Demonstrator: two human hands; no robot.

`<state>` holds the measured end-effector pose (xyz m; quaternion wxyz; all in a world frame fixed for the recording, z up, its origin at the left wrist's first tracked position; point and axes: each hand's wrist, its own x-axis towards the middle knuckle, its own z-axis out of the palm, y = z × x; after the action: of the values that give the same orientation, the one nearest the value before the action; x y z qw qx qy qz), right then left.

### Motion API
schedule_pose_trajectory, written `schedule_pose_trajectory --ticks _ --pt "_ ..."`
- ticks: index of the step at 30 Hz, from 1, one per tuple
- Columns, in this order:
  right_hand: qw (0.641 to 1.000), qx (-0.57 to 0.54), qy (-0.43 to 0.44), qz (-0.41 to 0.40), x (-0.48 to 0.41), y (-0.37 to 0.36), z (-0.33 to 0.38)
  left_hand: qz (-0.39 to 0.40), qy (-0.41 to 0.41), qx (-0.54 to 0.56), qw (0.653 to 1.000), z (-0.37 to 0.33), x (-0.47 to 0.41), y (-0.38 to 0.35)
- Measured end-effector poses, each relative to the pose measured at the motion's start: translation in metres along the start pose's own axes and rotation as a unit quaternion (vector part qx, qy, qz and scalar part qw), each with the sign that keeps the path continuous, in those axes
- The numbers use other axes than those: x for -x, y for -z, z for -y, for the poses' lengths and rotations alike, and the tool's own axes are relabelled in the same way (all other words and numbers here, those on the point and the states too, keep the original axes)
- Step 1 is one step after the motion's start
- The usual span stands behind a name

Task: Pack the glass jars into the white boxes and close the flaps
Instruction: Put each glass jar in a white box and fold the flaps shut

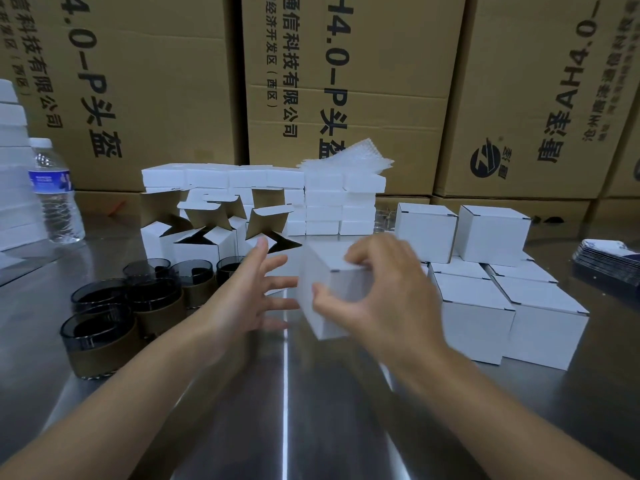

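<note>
L carton (156, 64): "4.0-P头盔", "科技有限公司" | mid carton (398, 64): "H4.0-P头盔", "通信科技有限公司", "经济开发区(西区)" | R carton (519, 81): "AH4.0", txt runs opposite way | bottle label (50, 181): illegible

White boxes (474, 306), dark smoky jars (98, 327), brown-banded.

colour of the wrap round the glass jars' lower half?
Brown, like cardboard, on the glass jars; the head view shows it best.

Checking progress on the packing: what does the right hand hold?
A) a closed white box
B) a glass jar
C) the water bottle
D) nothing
A: the right hand grips a white box with its top flap shut; the jars stand untouched at the left.
</note>
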<state>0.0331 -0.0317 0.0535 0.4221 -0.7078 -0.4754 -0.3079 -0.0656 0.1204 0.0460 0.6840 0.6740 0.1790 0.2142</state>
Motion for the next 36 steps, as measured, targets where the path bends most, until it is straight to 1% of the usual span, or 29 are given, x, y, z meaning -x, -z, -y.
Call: schedule_pose_trajectory --ticks 3,5,7,10,12,15,22,27,33,36 --pt "0.995 -0.024 -0.034 -0.091 -0.019 0.02 -0.013 -0.019 0.012 -0.038 0.999 0.008 -0.003 0.001" --pt "0.989 -0.027 -0.065 -0.133 -0.03 0.031 -0.028 -0.024 0.03 -0.073 0.997 0.015 -0.004 0.001" --pt "0.984 -0.004 -0.099 -0.148 -0.038 0.04 -0.046 -0.02 0.041 -0.111 0.993 0.021 -0.005 0.0" --pt "0.975 0.071 -0.14 -0.158 -0.043 0.048 -0.073 -0.005 0.041 -0.177 0.983 0.024 -0.006 -0.002" --pt "0.968 0.111 -0.162 -0.158 -0.045 0.05 -0.089 0.009 0.038 -0.207 0.978 0.024 -0.006 -0.002" --pt "0.963 0.134 -0.183 -0.147 -0.043 0.05 -0.109 0.023 0.039 -0.238 0.97 0.025 -0.005 -0.002" --pt "0.975 0.099 -0.172 -0.104 -0.041 0.044 -0.13 0.036 0.036 -0.26 0.964 0.029 -0.007 0.001" --pt "0.98 0.094 -0.159 -0.079 -0.042 0.044 -0.133 0.047 0.03 -0.283 0.957 0.032 -0.009 0.005" --pt "0.966 0.183 -0.178 -0.04 -0.042 0.049 -0.125 0.048 0.014 -0.311 0.949 0.035 -0.011 0.005" --pt "0.951 0.26 -0.153 -0.072 -0.042 0.048 -0.11 0.048 0.007 -0.314 0.948 0.036 -0.012 0.006"
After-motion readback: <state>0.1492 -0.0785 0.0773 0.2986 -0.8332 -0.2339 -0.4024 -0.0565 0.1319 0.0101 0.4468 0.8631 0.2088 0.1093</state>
